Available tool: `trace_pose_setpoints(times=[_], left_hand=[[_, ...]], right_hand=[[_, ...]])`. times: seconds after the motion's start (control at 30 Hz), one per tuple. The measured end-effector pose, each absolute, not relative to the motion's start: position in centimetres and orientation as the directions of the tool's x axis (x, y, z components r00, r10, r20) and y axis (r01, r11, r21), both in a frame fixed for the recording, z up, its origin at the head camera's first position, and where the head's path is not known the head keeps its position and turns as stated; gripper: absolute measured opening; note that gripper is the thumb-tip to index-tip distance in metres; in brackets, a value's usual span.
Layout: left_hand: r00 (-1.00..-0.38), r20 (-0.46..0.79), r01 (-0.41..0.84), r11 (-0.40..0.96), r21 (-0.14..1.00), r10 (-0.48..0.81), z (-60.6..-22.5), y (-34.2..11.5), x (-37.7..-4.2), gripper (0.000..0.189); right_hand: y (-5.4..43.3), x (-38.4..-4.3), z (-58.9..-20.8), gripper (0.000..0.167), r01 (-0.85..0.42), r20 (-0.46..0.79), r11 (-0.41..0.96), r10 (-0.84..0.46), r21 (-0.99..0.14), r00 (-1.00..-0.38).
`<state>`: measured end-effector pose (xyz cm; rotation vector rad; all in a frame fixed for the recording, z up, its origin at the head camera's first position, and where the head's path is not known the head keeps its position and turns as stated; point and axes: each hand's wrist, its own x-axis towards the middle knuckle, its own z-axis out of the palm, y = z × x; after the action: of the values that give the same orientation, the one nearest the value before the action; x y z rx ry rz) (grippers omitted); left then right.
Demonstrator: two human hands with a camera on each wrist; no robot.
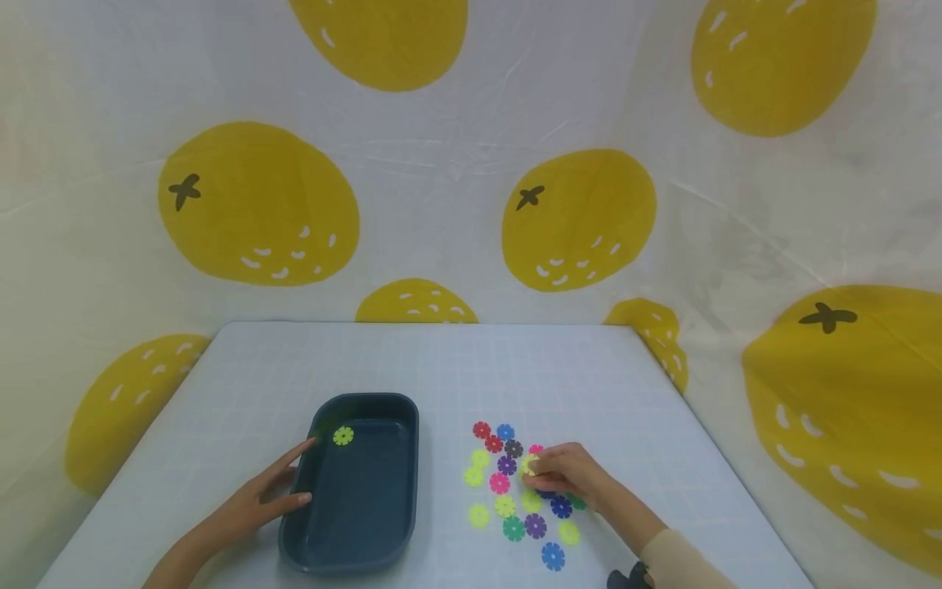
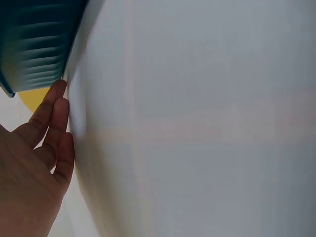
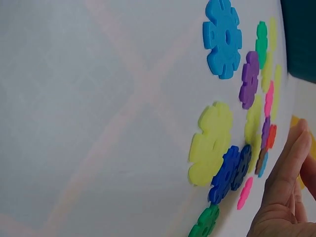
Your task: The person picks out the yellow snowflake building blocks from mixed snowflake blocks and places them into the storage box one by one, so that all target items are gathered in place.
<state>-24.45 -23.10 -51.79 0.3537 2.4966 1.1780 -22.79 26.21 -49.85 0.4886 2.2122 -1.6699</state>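
A dark blue-green tray stands on the table, with one yellow-green snowflake disc lying inside near its far left corner. At the tray's left side, my left hand touches the rim with extended index finger and thumb. In the left wrist view the other fingers lie loosely against the tray's outer side. My right hand pinches a yellow-green snowflake disc between thumb and fingers, over the scattered discs. From the right wrist view, that disc is hidden behind the fingers.
Several flat snowflake discs lie right of the tray: blue, purple, green, pink, red and yellow-green. A white checked cloth covers the table. Behind hangs a fruit-patterned curtain.
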Motion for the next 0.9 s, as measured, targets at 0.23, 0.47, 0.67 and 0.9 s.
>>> trace_pose_setpoints(times=[0.23, 0.47, 0.67, 0.9], left_hand=[[-0.908, -0.214, 0.061, 0.621, 0.781, 0.359, -51.8, -23.1, -24.4, 0.085], [-0.908, -0.198, 0.077, 0.614, 0.786, 0.368, -51.9, -23.1, -24.4, 0.085], [-0.909, -0.202, 0.068, 0.609, 0.790, 0.364, -51.9, -23.1, -24.4, 0.085], [-0.913, -0.213, 0.048, 0.610, 0.791, 0.348, -52.1, -23.1, -24.5, 0.085]], right_hand=[[25.6, -22.9, -50.0, 0.030, 0.464, -0.465, 0.235, 0.055, -0.854, -0.883], [24.6, -22.6, -49.6, 0.031, 0.410, -0.419, 0.221, 0.005, -0.885, -0.908], [24.1, -22.5, -49.5, 0.029, 0.358, -0.375, 0.213, -0.043, -0.909, -0.926], [23.2, -22.8, -49.1, 0.027, 0.377, -0.395, 0.195, -0.057, -0.905, -0.917]])
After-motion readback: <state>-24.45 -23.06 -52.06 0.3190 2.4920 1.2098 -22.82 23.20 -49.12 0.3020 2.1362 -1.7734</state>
